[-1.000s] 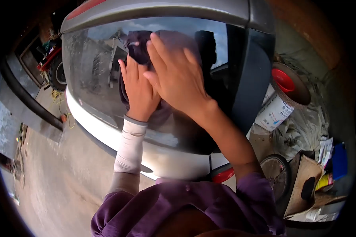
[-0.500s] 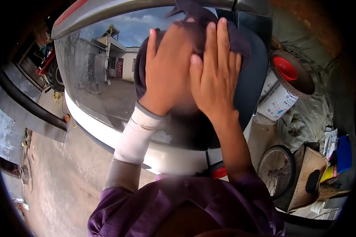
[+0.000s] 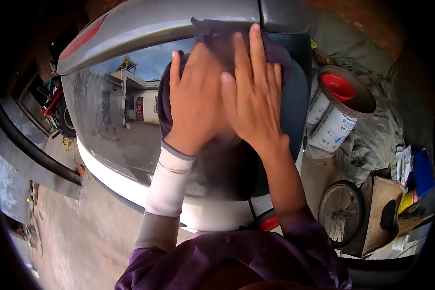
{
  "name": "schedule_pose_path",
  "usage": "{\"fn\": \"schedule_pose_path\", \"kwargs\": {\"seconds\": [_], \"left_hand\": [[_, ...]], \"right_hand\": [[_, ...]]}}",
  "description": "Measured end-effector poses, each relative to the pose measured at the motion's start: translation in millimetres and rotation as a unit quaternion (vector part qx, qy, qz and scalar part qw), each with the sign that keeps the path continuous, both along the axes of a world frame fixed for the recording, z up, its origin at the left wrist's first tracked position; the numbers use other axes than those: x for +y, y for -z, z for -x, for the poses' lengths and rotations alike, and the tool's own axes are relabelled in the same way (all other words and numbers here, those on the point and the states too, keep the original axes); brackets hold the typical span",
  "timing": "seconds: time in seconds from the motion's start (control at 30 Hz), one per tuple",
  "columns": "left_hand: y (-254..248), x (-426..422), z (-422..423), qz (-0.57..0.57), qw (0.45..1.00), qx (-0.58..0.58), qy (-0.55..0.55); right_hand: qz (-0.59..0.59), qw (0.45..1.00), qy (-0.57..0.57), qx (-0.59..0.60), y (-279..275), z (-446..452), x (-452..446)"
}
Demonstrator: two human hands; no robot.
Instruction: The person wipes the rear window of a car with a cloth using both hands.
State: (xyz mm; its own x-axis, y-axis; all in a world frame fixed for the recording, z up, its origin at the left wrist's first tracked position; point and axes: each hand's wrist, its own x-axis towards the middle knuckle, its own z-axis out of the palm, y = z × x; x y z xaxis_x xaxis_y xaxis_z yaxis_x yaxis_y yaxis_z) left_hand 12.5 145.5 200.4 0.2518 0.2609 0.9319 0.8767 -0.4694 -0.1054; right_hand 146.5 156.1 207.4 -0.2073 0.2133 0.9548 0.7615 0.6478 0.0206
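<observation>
A dark purple cloth [image 3: 280, 52] lies against the rear window [image 3: 130, 116] of a grey and white car, near the window's right edge. Flat on the cloth rests my left hand [image 3: 198, 96], with fingers extended and a pale sleeve at the wrist. Beside it my right hand [image 3: 256, 92] also presses on the cloth, fingers stretched out and thumb apart. The two hands sit close together, and part of the cloth is hidden under them. A building and sky are reflected in the glass to the left.
On the right stand white printed buckets [image 3: 332, 131] and a round container with a red bowl [image 3: 337, 87] in it. Below are a spoked wheel [image 3: 341, 214], a woven mat [image 3: 384, 212] and a blue object [image 3: 423, 171]. A tyre [image 3: 64, 117] shows at the left.
Over the last second both hands and the cloth have moved to the right across the glass. The right hand, earlier overlapping the left, now lies beside it. The view has shifted slightly.
</observation>
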Motion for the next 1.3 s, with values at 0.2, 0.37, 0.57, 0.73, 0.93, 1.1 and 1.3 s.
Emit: {"fn": "schedule_pose_path", "kwargs": {"seconds": [0.2,0.37,0.57,0.73,0.93,1.1,1.3], "left_hand": [[8,-2,1,0.009,1.0,0.001,-0.017],[56,-26,-2,0.046,0.999,-0.008,-0.013],[129,-69,-6,0.103,0.994,-0.024,-0.019],[171,-97,-7,0.157,0.987,-0.038,0.008],[197,-108,-11,0.182,0.981,-0.071,0.02],[163,-97,-2,0.14,0.987,-0.071,0.033],[116,-73,18,0.179,0.981,-0.026,0.064]], "right_hand": [[0.046,0.999,-0.006,-0.007,5,-2,-11],[0.151,0.987,-0.045,-0.029,38,-9,-43],[0.217,0.974,-0.046,-0.047,106,-10,-81],[0.181,0.982,-0.036,-0.035,165,-9,-98],[0.186,0.982,-0.03,-0.025,188,-11,-109],[0.168,0.984,-0.034,-0.047,159,-8,-97],[0.152,0.988,-0.004,-0.034,115,8,-79]]}}
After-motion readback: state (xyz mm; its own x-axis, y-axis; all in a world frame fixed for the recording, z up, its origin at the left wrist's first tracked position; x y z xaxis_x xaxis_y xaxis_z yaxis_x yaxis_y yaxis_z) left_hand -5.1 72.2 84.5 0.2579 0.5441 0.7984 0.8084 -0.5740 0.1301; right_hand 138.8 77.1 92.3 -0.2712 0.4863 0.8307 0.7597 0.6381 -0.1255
